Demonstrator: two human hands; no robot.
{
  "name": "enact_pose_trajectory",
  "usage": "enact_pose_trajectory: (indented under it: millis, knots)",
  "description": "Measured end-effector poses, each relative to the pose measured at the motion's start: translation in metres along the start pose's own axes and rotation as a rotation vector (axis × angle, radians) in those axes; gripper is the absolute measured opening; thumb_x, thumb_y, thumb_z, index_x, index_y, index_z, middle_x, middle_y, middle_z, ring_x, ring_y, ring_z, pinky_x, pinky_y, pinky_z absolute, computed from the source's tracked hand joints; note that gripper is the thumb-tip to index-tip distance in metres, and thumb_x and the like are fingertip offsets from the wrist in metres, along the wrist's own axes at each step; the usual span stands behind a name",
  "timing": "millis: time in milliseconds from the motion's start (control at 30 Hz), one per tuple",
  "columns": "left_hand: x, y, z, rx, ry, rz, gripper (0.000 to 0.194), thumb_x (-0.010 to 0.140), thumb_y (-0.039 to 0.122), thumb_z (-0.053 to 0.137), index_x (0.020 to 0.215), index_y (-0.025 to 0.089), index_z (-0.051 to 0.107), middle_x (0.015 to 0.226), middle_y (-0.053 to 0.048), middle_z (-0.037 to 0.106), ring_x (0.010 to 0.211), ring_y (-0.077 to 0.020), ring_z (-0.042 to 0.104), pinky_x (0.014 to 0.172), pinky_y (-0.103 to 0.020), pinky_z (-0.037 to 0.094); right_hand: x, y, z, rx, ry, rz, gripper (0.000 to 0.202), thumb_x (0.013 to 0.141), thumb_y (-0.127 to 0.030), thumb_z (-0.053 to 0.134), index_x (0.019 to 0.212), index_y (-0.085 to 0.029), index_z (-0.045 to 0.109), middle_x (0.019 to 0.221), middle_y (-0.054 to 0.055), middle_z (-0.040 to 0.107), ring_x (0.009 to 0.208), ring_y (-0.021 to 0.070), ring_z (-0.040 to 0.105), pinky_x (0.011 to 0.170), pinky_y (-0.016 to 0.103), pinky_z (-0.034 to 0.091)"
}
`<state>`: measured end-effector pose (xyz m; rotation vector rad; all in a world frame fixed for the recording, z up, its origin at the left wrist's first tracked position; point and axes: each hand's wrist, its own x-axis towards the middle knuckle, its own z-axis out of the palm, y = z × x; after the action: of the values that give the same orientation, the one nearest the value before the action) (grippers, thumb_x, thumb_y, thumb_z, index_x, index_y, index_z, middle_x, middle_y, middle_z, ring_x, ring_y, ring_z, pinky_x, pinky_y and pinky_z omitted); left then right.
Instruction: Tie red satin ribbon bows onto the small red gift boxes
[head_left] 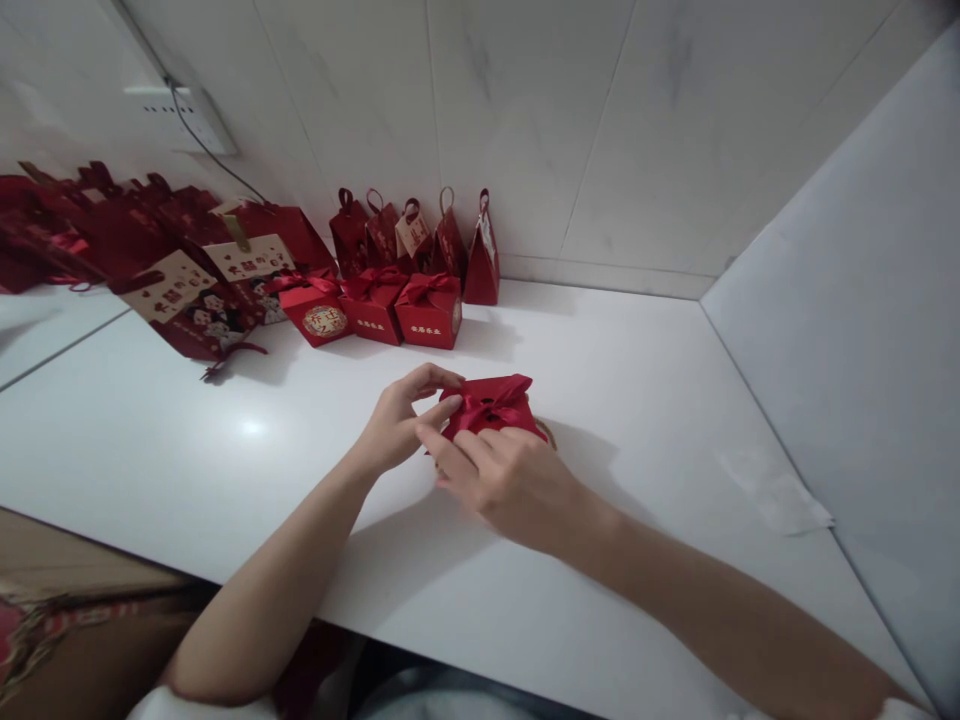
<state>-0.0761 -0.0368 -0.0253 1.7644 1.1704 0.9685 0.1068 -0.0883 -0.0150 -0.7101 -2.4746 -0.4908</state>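
A small red gift box (474, 386) stands on the white table in front of me, topped by a red ribbon bow (510, 402). Gold cord (550, 434) shows at the box's right side. My left hand (397, 418) is closed on the box's left edge, thumb and fingers against the top corner. Across the near side lies my right hand (517, 488), its fingers bent and its index finger reaching to the left near corner, close to the left thumb. What the right fingertips pinch, if anything, is hidden. Both hands cover most of the box's front.
Three red boxes with bows (427, 312) stand behind, with several small looped bags (450, 240) along the wall. More red bags (191, 305) crowd the left. A white panel (840, 330) bounds the right, near a clear film piece (787, 505). A cardboard box (90, 650) sits lower left.
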Motion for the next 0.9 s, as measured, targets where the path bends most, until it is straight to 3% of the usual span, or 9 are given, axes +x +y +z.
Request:
enact_pose_trajectory:
  millis: [100, 200, 367, 467, 567, 667, 800, 900]
  knots:
    - [0.002, -0.002, -0.005, 0.006, -0.002, -0.007, 0.019, 0.087, 0.036, 0.064, 0.087, 0.017, 0.059, 0.105, -0.008, 0.067, 0.099, -0.0209, 0.063, 0.098, -0.041, 0.047, -0.002, 0.004, 0.007, 0.016, -0.057, 0.040, 0.015, 0.093, -0.008, 0.048, 0.097, -0.013, 0.062, 0.065, -0.001, 0.057, 0.054, 0.0123, 0.050, 0.048, 0.030, 0.028]
    - [0.004, -0.003, -0.012, 0.038, -0.040, -0.027, 0.021, 0.087, 0.037, 0.064, 0.086, 0.017, 0.059, 0.101, -0.007, 0.067, 0.095, -0.0194, 0.062, 0.094, -0.039, 0.048, -0.002, 0.008, 0.005, 0.080, -0.087, 0.040, 0.020, 0.094, -0.008, 0.048, 0.078, -0.016, 0.058, 0.067, -0.001, 0.058, 0.056, 0.0127, 0.053, 0.048, 0.030, 0.028]
    - [0.004, -0.002, -0.015, 0.009, -0.097, -0.047, 0.022, 0.087, 0.037, 0.065, 0.084, 0.017, 0.056, 0.101, -0.006, 0.065, 0.092, -0.0176, 0.060, 0.088, -0.034, 0.048, -0.001, 0.011, -0.005, 0.164, -0.204, 0.078, 0.014, 0.098, -0.020, 0.047, 0.104, -0.014, 0.059, 0.074, 0.000, 0.063, 0.059, 0.0126, 0.056, 0.049, 0.030, 0.030]
    - [0.003, 0.001, -0.013, -0.123, -0.168, -0.072, 0.023, 0.086, 0.037, 0.065, 0.079, 0.017, 0.056, 0.110, -0.008, 0.062, 0.092, -0.0180, 0.059, 0.080, -0.031, 0.049, -0.002, 0.010, -0.006, 0.116, -0.275, 0.174, 0.032, 0.097, -0.033, 0.052, 0.122, -0.013, 0.053, 0.077, 0.003, 0.065, 0.059, 0.0148, 0.058, 0.048, 0.030, 0.027]
    - [0.003, 0.003, -0.012, -0.220, -0.249, -0.095, 0.025, 0.085, 0.035, 0.066, 0.072, 0.015, 0.059, 0.125, -0.009, 0.057, 0.102, -0.0213, 0.057, 0.083, -0.032, 0.048, -0.002, 0.011, -0.006, 0.145, -0.354, 0.205, 0.017, 0.095, -0.023, 0.051, 0.108, -0.015, 0.059, 0.075, 0.003, 0.065, 0.059, 0.0152, 0.058, 0.049, 0.031, 0.026]
    - [0.004, 0.003, -0.013, -0.258, -0.245, -0.097, 0.025, 0.085, 0.033, 0.065, 0.069, 0.015, 0.058, 0.128, -0.009, 0.057, 0.104, -0.0222, 0.056, 0.088, -0.033, 0.045, 0.001, 0.018, -0.014, 0.301, -0.390, 0.226, 0.015, 0.096, -0.017, 0.047, 0.091, -0.017, 0.061, 0.075, 0.001, 0.065, 0.063, 0.0138, 0.058, 0.052, 0.029, 0.029]
    - [0.005, 0.001, -0.014, -0.309, -0.172, -0.117, 0.027, 0.088, 0.036, 0.062, 0.071, 0.016, 0.056, 0.118, -0.006, 0.064, 0.098, -0.0196, 0.058, 0.086, -0.031, 0.044, 0.003, 0.034, -0.033, 0.568, -0.451, 0.316, 0.012, 0.095, -0.018, 0.052, 0.087, -0.018, 0.061, 0.083, 0.001, 0.067, 0.069, 0.0122, 0.057, 0.062, 0.026, 0.037]
    - [0.006, -0.001, -0.013, -0.264, -0.155, -0.187, 0.029, 0.090, 0.045, 0.058, 0.085, 0.017, 0.064, 0.098, -0.005, 0.068, 0.085, -0.0181, 0.060, 0.075, -0.029, 0.045, 0.002, 0.045, -0.042, 0.707, -0.523, 0.300, 0.013, 0.094, -0.016, 0.052, 0.084, -0.019, 0.060, 0.082, 0.000, 0.067, 0.069, 0.0122, 0.056, 0.063, 0.025, 0.038]
